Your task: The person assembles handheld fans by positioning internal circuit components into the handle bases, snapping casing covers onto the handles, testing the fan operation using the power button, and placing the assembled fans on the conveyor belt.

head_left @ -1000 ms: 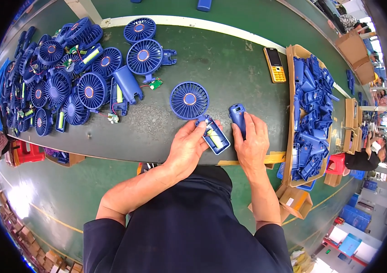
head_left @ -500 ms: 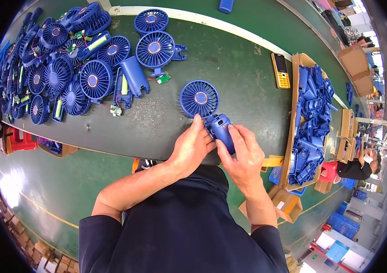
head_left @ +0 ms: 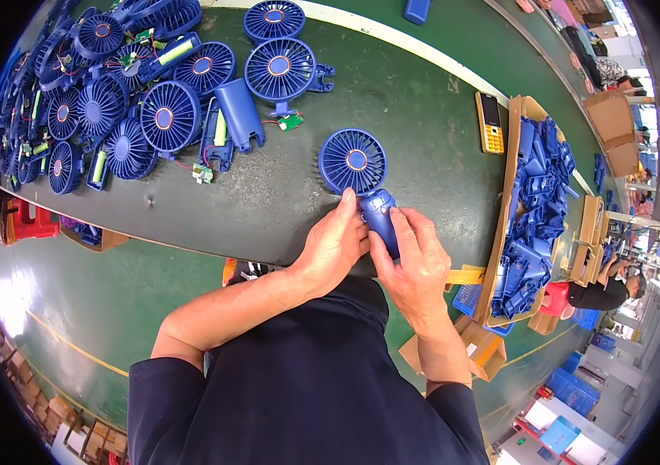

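Both of my hands are on a blue handheld fan (head_left: 353,162) above the near edge of the table. My left hand (head_left: 333,242) is closed at the neck, its thumb pointing up at the round grille and its fingers partly hidden behind the handle. My right hand (head_left: 415,256) wraps the blue handle casing (head_left: 381,222) from the right, thumb and fingers pressed on its sides. The handle's top meets the lower rim of the fan head. Whether the casing halves are fully joined, I cannot tell.
Many blue fans with exposed batteries and circuit boards pile up at left; a fan (head_left: 279,68) and a loose handle shell (head_left: 238,116) lie at that pile's edge. A yellow phone (head_left: 489,124) lies beside a carton (head_left: 505,225) of blue shells. Another person (head_left: 605,291) sits far right.
The handle casing has turned and come up against the fan head, and the slotted end that showed before is out of sight. Both hands keep their hold.
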Demonstrator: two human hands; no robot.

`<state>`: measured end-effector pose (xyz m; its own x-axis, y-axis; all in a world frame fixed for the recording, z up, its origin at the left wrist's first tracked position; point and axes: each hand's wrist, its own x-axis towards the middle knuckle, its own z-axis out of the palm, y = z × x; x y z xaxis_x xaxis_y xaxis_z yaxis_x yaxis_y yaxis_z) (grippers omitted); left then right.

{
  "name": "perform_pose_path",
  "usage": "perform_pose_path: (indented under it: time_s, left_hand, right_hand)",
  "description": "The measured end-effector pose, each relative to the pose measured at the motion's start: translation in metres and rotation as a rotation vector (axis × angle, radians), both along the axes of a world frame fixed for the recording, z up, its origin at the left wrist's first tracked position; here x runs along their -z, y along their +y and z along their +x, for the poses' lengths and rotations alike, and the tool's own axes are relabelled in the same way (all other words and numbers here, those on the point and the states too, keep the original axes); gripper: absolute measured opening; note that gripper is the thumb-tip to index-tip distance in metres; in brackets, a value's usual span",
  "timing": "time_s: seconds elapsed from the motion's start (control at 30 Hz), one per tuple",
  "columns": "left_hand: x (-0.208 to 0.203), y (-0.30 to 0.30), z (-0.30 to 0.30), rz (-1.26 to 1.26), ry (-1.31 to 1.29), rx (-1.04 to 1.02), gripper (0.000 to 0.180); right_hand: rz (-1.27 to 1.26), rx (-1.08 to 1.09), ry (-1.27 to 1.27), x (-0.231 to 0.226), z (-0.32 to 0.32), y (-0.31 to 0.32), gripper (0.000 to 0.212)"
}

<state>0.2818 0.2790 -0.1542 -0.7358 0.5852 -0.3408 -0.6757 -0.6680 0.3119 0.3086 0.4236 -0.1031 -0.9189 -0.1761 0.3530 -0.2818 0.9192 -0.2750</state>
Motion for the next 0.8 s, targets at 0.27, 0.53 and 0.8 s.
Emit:
perform_pose_path:
  time_s: [0.27, 0.53, 0.8]
  left_hand:
    - [0.001, 0.000, 0.001, 0.005, 0.003, 0.003, 0.059]
    - [0.006, 0.001, 0.003, 0.031, -0.020, -0.011, 0.053]
    - [0.001, 0.004, 0.004, -0.112, -0.009, -0.089, 0.035]
  right_hand:
    - [-0.005, 0.014, -0.028, -0.002, 0.003, -0.004, 0.044]
    - [0.047, 0.005, -0.029, 0.004, 0.007, -0.003, 0.044]
    - [-0.039, 0.000, 0.042, 0.004, 0.010, -0.009, 0.041]
